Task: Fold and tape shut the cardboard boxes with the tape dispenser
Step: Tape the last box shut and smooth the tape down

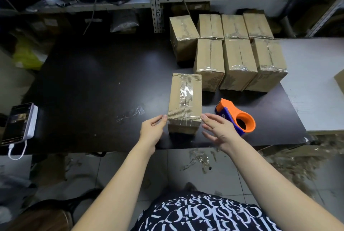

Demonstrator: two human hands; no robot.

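A closed cardboard box [185, 98] lies on the dark table [93, 82], with clear tape along its top seam and over its near end. My left hand [153, 128] is at the box's near left corner, fingers straight, fingertips touching or almost touching it. My right hand [216, 128] is at the near right corner with fingers spread and holds nothing. The orange and blue tape dispenser [235, 117] rests on the table just right of my right hand.
Several taped boxes [238, 63] stand in two rows at the back right. A phone on a power bank [19, 123] lies at the left edge. A white board [312, 82] covers the right side. Shelving stands behind; tape scraps litter the floor.
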